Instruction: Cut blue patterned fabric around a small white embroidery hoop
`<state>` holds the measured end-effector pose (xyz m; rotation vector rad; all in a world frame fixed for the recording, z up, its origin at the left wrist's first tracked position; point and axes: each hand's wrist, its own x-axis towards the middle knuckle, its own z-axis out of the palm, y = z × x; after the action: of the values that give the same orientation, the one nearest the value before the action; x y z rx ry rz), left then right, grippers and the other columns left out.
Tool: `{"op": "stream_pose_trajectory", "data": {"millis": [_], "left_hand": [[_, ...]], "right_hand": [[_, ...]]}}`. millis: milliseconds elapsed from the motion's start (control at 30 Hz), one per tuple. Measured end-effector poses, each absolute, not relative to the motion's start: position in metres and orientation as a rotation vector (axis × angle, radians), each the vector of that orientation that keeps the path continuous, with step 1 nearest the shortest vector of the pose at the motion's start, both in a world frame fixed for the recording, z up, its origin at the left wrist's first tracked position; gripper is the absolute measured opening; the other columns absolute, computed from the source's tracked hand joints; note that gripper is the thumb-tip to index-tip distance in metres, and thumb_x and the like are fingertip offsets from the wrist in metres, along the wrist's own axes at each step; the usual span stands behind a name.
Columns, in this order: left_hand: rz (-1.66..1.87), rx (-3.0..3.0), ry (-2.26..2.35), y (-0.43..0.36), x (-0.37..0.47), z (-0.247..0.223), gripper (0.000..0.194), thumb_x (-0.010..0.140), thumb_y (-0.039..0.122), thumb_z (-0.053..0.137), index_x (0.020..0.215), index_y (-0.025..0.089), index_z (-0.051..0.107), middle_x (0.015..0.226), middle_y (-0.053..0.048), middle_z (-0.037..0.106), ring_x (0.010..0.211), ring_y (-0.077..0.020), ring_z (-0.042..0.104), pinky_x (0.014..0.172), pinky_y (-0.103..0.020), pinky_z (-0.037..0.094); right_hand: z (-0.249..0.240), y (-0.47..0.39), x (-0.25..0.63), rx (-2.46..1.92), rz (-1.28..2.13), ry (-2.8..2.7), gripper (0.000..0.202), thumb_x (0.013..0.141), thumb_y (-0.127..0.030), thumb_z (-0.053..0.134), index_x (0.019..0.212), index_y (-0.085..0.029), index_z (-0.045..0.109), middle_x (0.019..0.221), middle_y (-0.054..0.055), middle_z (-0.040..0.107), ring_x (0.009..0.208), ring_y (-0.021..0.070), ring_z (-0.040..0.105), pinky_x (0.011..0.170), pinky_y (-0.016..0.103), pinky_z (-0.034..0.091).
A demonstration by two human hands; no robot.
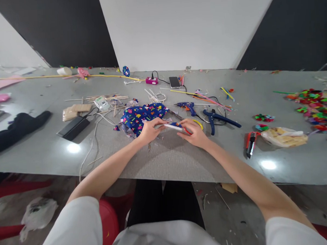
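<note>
In front of the cloth, the left hand pinches a white strip; the right hand grips a red loop. Behind the cloth, the socket's label is illegible.

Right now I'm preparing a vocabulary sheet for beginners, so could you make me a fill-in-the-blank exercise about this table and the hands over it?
1. The slim stick between the left hand and the right hand is coloured ____.
2. The patterned cloth has a background coloured ____.
3. As the person sees it, the utility knife lies to the ____ of both hands.
4. The black adapter lies to the cloth's ____.

Missing words: white; blue; right; left.
</note>
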<state>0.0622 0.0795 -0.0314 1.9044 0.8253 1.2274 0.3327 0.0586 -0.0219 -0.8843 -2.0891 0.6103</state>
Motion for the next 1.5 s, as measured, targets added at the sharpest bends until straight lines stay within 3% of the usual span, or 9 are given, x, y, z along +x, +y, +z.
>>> {"op": "stream_pose_trajectory", "data": {"millis": [133, 300, 400, 500, 633, 867, 1000, 1267, 1500], "left_hand": [[0.964, 2.401, 0.582, 0.087, 0.052, -0.024, 0.007, 0.097, 0.018, 0.067, 0.092, 0.019, 0.072, 0.130, -0.014, 0.075, 0.128, -0.0251, 0.067, 0.110, -0.046, 0.054], [0.643, 2.587, 0.540, 0.086, 0.049, -0.013, 0.014, 0.089, 0.012, 0.071, 0.100, 0.022, 0.072, 0.134, -0.011, 0.071, 0.131, -0.0263, 0.063, 0.113, -0.047, 0.050], [0.587, 2.587, 0.547, 0.081, 0.048, -0.006, 0.032, 0.086, 0.008, 0.067, 0.114, 0.023, 0.069, 0.140, -0.011, 0.066, 0.135, -0.0269, 0.060, 0.118, -0.048, 0.045], [0.677, 2.543, 0.641, 0.076, 0.052, -0.005, 0.037, 0.088, 0.003, 0.057, 0.120, 0.021, 0.067, 0.128, -0.012, 0.069, 0.127, -0.0258, 0.062, 0.112, -0.045, 0.049], [0.787, 2.448, 0.990, 0.071, 0.063, -0.016, 0.013, 0.100, 0.025, 0.061, 0.108, 0.018, 0.068, 0.106, -0.011, 0.070, 0.105, -0.0259, 0.066, 0.098, -0.043, 0.053], [0.646, 2.536, 0.975, 0.062, 0.072, -0.026, 0.062, 0.088, 0.060, 0.077, 0.133, 0.020, 0.063, 0.130, -0.014, 0.066, 0.128, -0.0340, 0.058, 0.118, -0.051, 0.040], [0.620, 2.519, 1.007, 0.060, 0.072, -0.030, 0.082, 0.081, 0.068, 0.080, 0.143, 0.020, 0.057, 0.140, -0.017, 0.060, 0.135, -0.0378, 0.053, 0.122, -0.054, 0.035], [0.618, 2.533, 0.963, 0.058, 0.073, -0.026, 0.076, 0.079, 0.062, 0.084, 0.138, 0.019, 0.062, 0.134, -0.017, 0.063, 0.130, -0.0370, 0.056, 0.119, -0.053, 0.040], [0.819, 2.322, 1.034, 0.069, 0.076, -0.037, 0.017, 0.100, 0.031, 0.065, 0.103, 0.016, 0.072, 0.098, -0.011, 0.070, 0.100, -0.0262, 0.064, 0.099, -0.044, 0.050]], "right_hand": [[-0.016, 0.060, 0.343, -0.803, 0.224, -2.485, 0.017, 0.104, -0.024, 0.056, 0.110, -0.023, 0.071, 0.116, 0.013, 0.066, 0.111, 0.0285, 0.063, 0.101, 0.049, 0.052], [-0.007, 0.056, 0.349, -0.763, 0.282, -2.679, 0.032, 0.096, -0.014, 0.057, 0.125, -0.021, 0.067, 0.127, 0.015, 0.060, 0.115, 0.0279, 0.062, 0.100, 0.045, 0.054], [-0.002, 0.053, 0.349, -0.758, 0.352, -2.660, 0.041, 0.088, -0.004, 0.055, 0.125, -0.020, 0.066, 0.128, 0.014, 0.061, 0.120, 0.0279, 0.060, 0.105, 0.044, 0.051], [-0.006, 0.053, 0.343, -0.920, 0.289, -2.493, 0.027, 0.097, -0.011, 0.052, 0.118, -0.020, 0.066, 0.118, 0.013, 0.066, 0.114, 0.0275, 0.061, 0.102, 0.045, 0.048], [-0.020, 0.052, 0.331, -1.118, 0.232, -2.345, 0.013, 0.107, -0.028, 0.056, 0.109, -0.022, 0.067, 0.108, 0.009, 0.071, 0.107, 0.0268, 0.063, 0.098, 0.045, 0.042], [-0.029, 0.051, 0.314, -1.310, 0.252, -2.303, 0.013, 0.104, -0.033, 0.063, 0.107, -0.022, 0.069, 0.112, 0.009, 0.070, 0.111, 0.0285, 0.061, 0.098, 0.045, 0.036], [-0.031, 0.054, 0.308, -1.350, 0.250, -2.303, 0.010, 0.104, -0.027, 0.060, 0.100, -0.021, 0.067, 0.110, 0.009, 0.068, 0.109, 0.0276, 0.060, 0.096, 0.044, 0.034], [-0.035, 0.059, 0.306, -1.367, 0.347, -2.190, 0.011, 0.106, -0.030, 0.058, 0.100, -0.022, 0.061, 0.105, 0.008, 0.072, 0.104, 0.0271, 0.063, 0.096, 0.044, 0.034], [-0.039, 0.061, 0.308, -1.302, 0.395, -2.160, 0.012, 0.106, -0.032, 0.056, 0.100, -0.023, 0.059, 0.098, 0.007, 0.073, 0.096, 0.0257, 0.065, 0.095, 0.043, 0.039]]}}
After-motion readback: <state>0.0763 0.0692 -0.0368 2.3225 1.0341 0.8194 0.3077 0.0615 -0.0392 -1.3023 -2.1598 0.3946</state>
